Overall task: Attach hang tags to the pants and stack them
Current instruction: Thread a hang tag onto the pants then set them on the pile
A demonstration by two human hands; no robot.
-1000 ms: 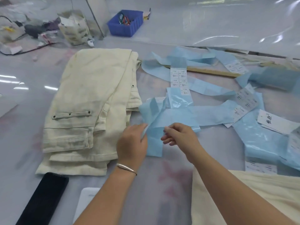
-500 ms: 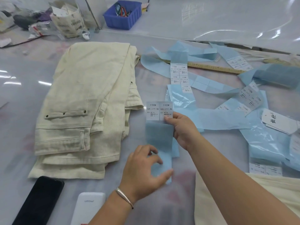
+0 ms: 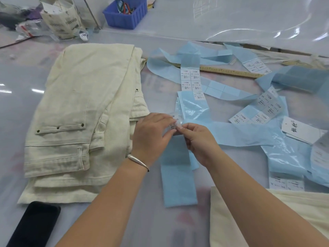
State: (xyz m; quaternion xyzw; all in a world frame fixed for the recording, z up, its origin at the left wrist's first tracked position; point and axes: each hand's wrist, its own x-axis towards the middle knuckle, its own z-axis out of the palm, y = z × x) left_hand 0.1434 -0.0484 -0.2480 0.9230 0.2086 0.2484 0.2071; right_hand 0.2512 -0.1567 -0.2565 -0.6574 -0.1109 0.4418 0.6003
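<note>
Both hands are working together at the middle of the table, fingertips nearly touching. The left hand [image 3: 153, 138] is pinching a small white printed sticker [image 3: 173, 124] from one side, and the right hand [image 3: 197, 141] is pinching at it from the other, thumb and forefinger nipping its edge. It looks like they are peeling it off the top of a pale blue backing strip [image 3: 178, 177], though the exact peel line is hidden under the fingers.

That strip is running straight back toward the person from the hands, long axis pointing near to far, its free end lying flat on the table [image 3: 21, 97].

Now the relation that matters: the stack of folded cream pants [image 3: 85, 111] is lying just to the left of the hands, long axis also running near to far, waistband end nearer the person. The left hand is sitting right beside its edge, so that is the closer one. More cream fabric [image 3: 284, 211] is showing at the lower right, under the right forearm.

The white hang tags [image 3: 300, 131] are lying out to the right, well apart from the pinch, so the right hand is the nearer one for those. More blue strips with printed stickers [image 3: 192, 81] are scattered beyond, over a wooden ruler [image 3: 229, 72].

Judging by this, tagging is underway and stacking already begun.
</note>
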